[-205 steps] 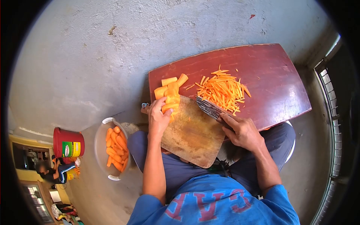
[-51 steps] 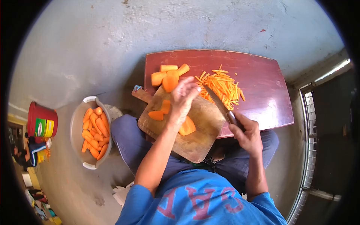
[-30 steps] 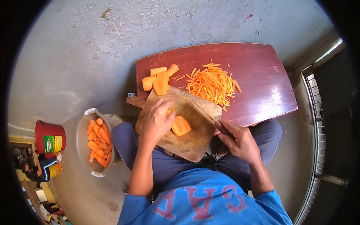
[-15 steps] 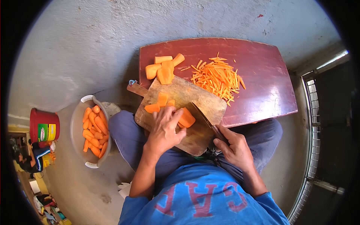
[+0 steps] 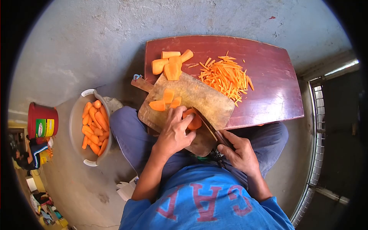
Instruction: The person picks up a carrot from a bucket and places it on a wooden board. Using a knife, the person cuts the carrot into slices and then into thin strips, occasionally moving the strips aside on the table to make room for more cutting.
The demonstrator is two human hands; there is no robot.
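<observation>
Head view: carrot chunk (image 5: 196,122) orange, smooth; left hand (image 5: 175,132), fingers clamped on it; right hand (image 5: 241,153) wrapping knife (image 5: 208,125).

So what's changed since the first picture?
The left hand moved from the carrot chunks to a carrot piece on the board. The knife came from the shreds toward the person to that piece. The right hand still grips the knife; the shreds stayed heaped.

My table (image 5: 274,84) has carrot chunks (image 5: 173,63) near its far-left corner, carrot strips (image 5: 224,76) midway, my board (image 5: 193,92) overlapping the near edge.
</observation>
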